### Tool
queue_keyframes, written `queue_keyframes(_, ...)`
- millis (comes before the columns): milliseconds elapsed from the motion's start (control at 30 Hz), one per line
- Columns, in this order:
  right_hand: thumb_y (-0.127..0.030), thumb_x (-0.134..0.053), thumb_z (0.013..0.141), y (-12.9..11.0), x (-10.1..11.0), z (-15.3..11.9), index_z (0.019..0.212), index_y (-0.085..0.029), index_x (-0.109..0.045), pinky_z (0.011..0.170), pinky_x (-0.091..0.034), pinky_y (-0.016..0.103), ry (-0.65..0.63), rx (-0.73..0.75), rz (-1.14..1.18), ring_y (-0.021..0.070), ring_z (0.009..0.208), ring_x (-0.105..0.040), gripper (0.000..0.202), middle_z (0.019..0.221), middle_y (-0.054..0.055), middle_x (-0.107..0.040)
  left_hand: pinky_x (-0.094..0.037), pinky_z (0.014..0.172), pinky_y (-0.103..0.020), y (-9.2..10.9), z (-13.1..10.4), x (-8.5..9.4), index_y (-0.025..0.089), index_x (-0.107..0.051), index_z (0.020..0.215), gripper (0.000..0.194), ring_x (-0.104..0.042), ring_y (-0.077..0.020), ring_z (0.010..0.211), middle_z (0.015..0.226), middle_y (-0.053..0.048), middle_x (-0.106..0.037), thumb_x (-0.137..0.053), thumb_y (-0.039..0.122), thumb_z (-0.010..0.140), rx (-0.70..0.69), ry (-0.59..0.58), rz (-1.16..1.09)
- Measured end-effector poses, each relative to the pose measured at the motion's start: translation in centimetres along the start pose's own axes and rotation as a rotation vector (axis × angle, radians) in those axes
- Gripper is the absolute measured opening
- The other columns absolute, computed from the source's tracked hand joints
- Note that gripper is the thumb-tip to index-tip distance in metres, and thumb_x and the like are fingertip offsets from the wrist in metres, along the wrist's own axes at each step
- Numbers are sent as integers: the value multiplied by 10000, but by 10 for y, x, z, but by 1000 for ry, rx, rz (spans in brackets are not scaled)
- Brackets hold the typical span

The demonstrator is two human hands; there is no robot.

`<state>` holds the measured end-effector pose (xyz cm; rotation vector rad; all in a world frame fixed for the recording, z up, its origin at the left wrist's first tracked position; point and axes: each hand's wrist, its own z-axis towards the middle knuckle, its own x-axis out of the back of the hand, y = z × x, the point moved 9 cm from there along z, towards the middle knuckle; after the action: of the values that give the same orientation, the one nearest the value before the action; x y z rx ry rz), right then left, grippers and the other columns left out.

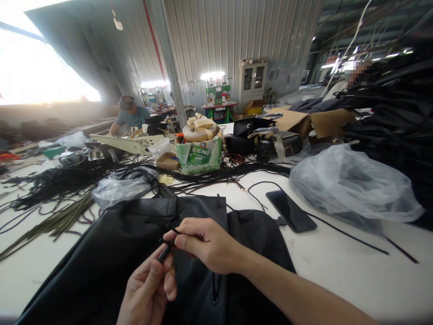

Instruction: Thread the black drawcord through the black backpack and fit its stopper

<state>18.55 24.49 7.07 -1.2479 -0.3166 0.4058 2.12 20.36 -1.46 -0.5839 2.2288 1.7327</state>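
Observation:
A black bag [101,253] of smooth fabric lies across the white table right in front of me. Above it, my left hand [149,282] is closed, with a small black cord stopper [164,253] pinched between thumb and fingers. Close against it, my right hand [211,243] grips a thin black cord [175,230] with thumb and forefinger. The fingers partly hide where cord and stopper meet. Another loop of black cord [214,289] comes out of the bag through an eyelet lower down.
To the right lie a black phone [291,211] and a clear plastic bag [352,185]. Bundles of black cord [61,180] spread over the left. A green-white sack [199,155] holds rolled webbing. A person [130,115] sits farther back.

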Motion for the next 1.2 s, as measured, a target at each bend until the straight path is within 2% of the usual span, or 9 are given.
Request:
queue_keyframes(100,-599,-708,1067,9,-2,-1,1178,-164,-853,678,-474,252,-30,-87,84,139,750,-598,472,923,29,-712,-435,486,-222,-1,1,-1,121,-848,1080,580,-449,-75,568,784,-11,-591,-1044,522,709,-13,-6,10)
queue_keyframes(167,-590,-715,1066,10,-2,0,1186,-162,-851,656,-477,238,-38,-77,96,130,728,-596,465,914,29,-716,-423,469,-220,-1,2,-1,121,-846,1075,588,-448,-77,560,779,-11,-596,-1047,528,700,-27,-5,15)
queue_keyframes(233,-518,-721,1080,6,-2,0,1215,-172,-855,661,-486,235,-41,-5,42,125,721,-602,395,922,28,-713,-420,455,-221,0,2,-2,126,-843,1029,572,-439,-78,548,760,-6,-591,-1045,544,695,-44,1,25)
queue_keyframes(400,-307,-704,1098,-10,-5,-2,1278,-192,-855,896,-546,282,-15,218,-187,184,960,-708,262,1042,67,-753,-435,436,-235,5,1,-8,137,-802,834,553,-436,-91,521,686,9,-560,-1051,594,648,-84,17,61)
queue_keyframes(567,-315,-679,1103,6,-4,0,1259,-194,-849,631,-488,226,-18,50,-32,117,671,-595,260,918,23,-750,-500,563,-252,6,2,-19,157,-709,687,541,-499,-126,590,640,-3,-543,-983,617,757,-104,-67,32)
queue_keyframes(667,-197,-670,1075,-5,-1,-1,1260,-207,-854,779,-546,247,-1,174,-152,144,807,-660,262,987,42,-760,-538,649,-277,-1,5,-19,165,-700,688,525,-525,-139,642,678,-2,-540,-961,608,792,-83,-96,-46)
queue_keyframes(800,-92,-641,1036,-13,-3,-4,1290,-215,-847,867,-573,250,-41,311,-249,158,919,-696,349,1021,50,-706,-504,587,-272,-9,7,-18,169,-698,688,493,-461,-121,608,675,14,-501,-983,560,778,-41,-117,-116)
queue_keyframes(1000,-30,-598,1020,-6,1,-3,1273,-203,-856,824,-598,239,-1,294,-215,146,879,-670,401,1008,44,-651,-471,519,-270,-4,4,-24,163,-743,756,474,-497,-139,611,727,-21,-575,-991,567,757,-47,-92,-19)
queue_keyframes(1200,-101,-664,1055,-3,4,-1,1265,-259,-864,839,-593,248,29,269,-221,149,903,-670,330,1009,33,-653,-484,550,-277,1,0,-30,163,-769,820,472,-514,-146,647,775,-32,-602,-982,581,768,-81,-60,15)
